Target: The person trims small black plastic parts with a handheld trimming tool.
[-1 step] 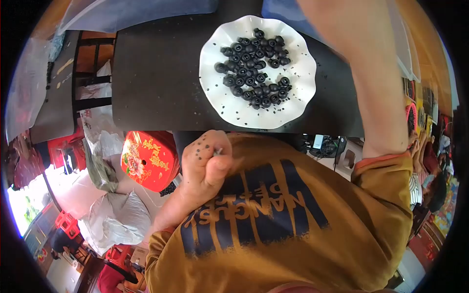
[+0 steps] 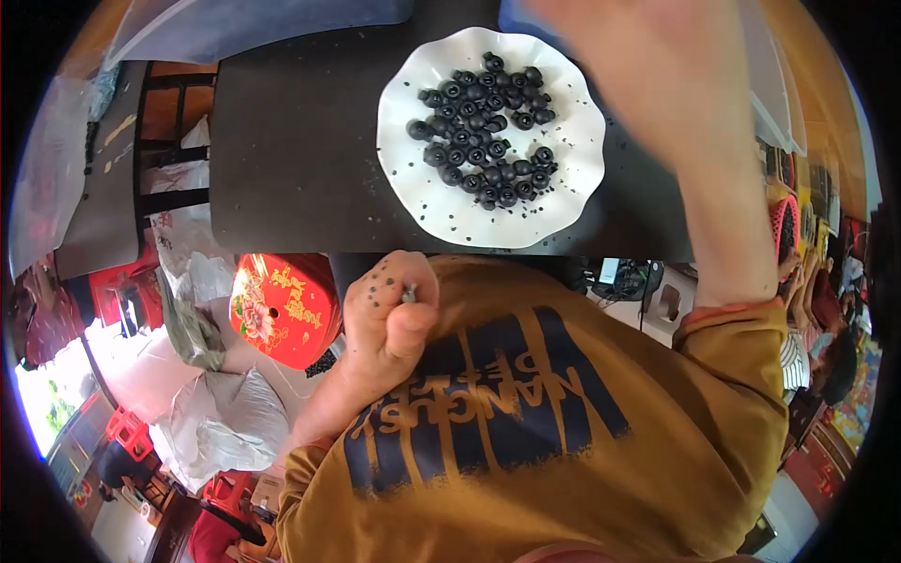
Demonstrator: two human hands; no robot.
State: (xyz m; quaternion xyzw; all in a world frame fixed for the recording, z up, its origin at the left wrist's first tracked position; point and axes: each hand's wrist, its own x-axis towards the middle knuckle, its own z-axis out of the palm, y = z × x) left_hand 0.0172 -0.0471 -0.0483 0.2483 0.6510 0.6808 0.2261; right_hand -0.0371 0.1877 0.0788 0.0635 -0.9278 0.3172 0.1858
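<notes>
A white scalloped plate [image 2: 413, 202] on the dark table holds many small round black rubber-like parts [image 2: 477, 145], each with a knob or ringed opening, and scattered black crumbs. Below the table's near edge, my left hand [image 2: 389, 314] is closed, with black specks on its skin. A small greyish tip shows between its thumb and curled fingers; what it belongs to is hidden. My right hand [image 2: 610, 38] reaches over the far right of the table, past the plate, toward a blue container [image 2: 530, 21]. It is blurred and its fingers lie beyond the picture's upper edge.
Translucent plastic bins [image 2: 253, 28] stand along the table's far side. A red stool [image 2: 286, 310] with a flower print stands left of my lap. White sacks [image 2: 225, 422] lie on the floor at left. Black crumbs dot the dark tabletop [image 2: 291, 141]. Other people sit at the right.
My right hand and forearm have shifted slightly leftward at the far edge. The whole view has moved a little; my left hand keeps its closed grip.
</notes>
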